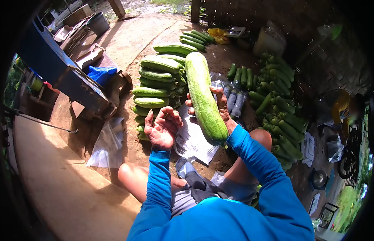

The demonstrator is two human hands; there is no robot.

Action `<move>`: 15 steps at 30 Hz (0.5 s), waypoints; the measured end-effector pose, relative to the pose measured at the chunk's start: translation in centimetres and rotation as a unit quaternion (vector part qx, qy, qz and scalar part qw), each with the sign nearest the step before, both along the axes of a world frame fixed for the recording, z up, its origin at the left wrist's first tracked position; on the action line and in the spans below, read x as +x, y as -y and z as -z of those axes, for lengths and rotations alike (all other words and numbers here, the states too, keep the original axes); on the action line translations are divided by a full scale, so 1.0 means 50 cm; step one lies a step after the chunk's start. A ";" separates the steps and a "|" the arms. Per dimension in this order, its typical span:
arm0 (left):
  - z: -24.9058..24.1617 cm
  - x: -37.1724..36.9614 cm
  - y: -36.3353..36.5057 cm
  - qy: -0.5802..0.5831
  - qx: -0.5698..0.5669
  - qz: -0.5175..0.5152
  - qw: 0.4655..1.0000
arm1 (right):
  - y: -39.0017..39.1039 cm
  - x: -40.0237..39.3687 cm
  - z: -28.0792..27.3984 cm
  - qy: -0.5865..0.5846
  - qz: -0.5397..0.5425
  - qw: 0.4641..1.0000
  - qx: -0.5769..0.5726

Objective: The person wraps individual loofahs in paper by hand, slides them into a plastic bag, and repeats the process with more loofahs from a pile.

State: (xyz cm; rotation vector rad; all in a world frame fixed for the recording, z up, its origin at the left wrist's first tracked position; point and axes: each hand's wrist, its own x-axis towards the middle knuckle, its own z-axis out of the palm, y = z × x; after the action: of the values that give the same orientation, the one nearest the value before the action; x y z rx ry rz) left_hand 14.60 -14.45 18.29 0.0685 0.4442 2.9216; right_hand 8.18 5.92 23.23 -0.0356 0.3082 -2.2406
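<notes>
A large, speckled green cucumber (204, 96) is held up lengthwise in front of me, its far end tilted slightly left. My right hand (222, 105) grips it from the right and underneath, with fingertips showing at its left side. To the left of it, my left hand (163, 129) is raised, palm up, fingers apart and loosely bent, holding nothing. Beyond that hand lies a stacked row of similar cucumbers (155, 76). Below the held cucumber, printed paper sheets (195, 138) lie on the ground between my legs.
A bigger heap of green cucumbers (281, 116) lies to the right. Several dark ones in clear plastic bags (237, 102) lie nearby. On the left are a clear plastic sheet (108, 146) and a blue panel (60, 64). A yellow bag (218, 35) sits at the back.
</notes>
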 end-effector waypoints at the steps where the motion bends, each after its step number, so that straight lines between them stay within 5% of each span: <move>1: 0.003 0.000 0.005 -0.006 -0.003 0.007 1.000 | -0.001 -0.001 -0.010 0.004 -0.009 1.000 -0.007; 8: -0.015 0.032 0.004 0.058 -0.184 0.019 0.981 | 0.018 0.035 0.022 -0.014 0.013 0.997 0.068; 11: 0.008 0.045 0.009 0.060 -0.088 0.075 0.992 | 0.032 0.058 0.057 0.036 -0.037 0.999 0.014; 14: 0.024 0.061 0.002 0.114 -0.092 0.047 0.988 | 0.050 0.109 0.057 -0.054 0.083 0.994 0.034; 15: 0.021 0.063 0.000 0.127 -0.086 0.043 0.987 | 0.047 0.105 0.036 -0.009 0.015 0.993 0.114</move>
State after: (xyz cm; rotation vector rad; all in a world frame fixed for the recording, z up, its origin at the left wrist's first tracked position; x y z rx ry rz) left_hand 17.75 -14.43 17.25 -0.2985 0.6283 2.7445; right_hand 13.42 3.57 21.44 0.0711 0.5758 -2.2211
